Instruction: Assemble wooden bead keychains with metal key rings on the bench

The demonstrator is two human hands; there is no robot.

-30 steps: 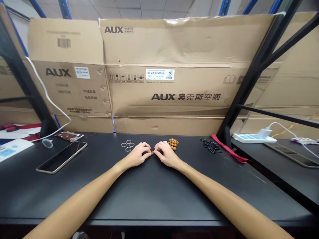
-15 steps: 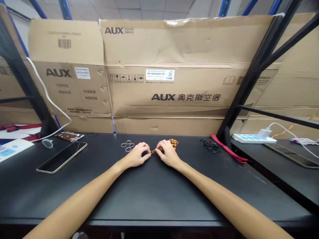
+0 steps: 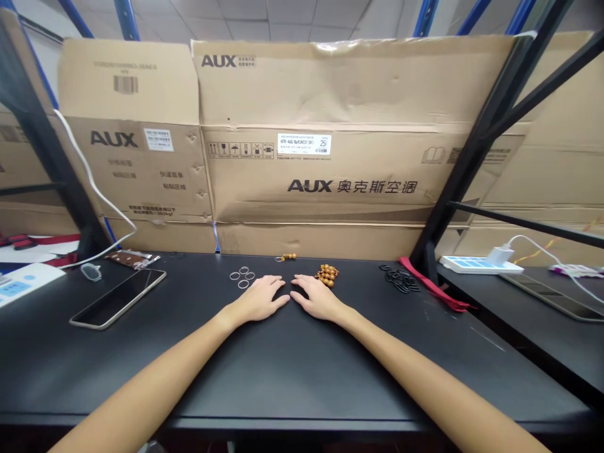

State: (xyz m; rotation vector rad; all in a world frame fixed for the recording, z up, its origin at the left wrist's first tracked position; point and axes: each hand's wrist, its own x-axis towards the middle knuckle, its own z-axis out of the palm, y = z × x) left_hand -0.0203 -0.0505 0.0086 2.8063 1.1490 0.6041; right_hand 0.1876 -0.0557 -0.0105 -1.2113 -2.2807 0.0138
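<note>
My left hand lies on the black table with its fingers apart and nothing in them. Facing it across a narrow gap, my right hand also rests there, fingers spread and holding nothing. Beyond both hands, close to the cardboard, lies a keyring with brown wooden beads, its metal ring to the left. A cluster of brown beaded pieces sits just past my right hand. Several metal split rings lie flat beside the fingers of my left hand.
A pile of black rings or links lies at the right, near a red strap. At the left are a phone and a brown packet. Cardboard panels stand behind the table, with black metal posts on either side.
The beaded keyring has left my fingers and now lies at the back of the table. Both hands have opened and flattened onto the tabletop.
</note>
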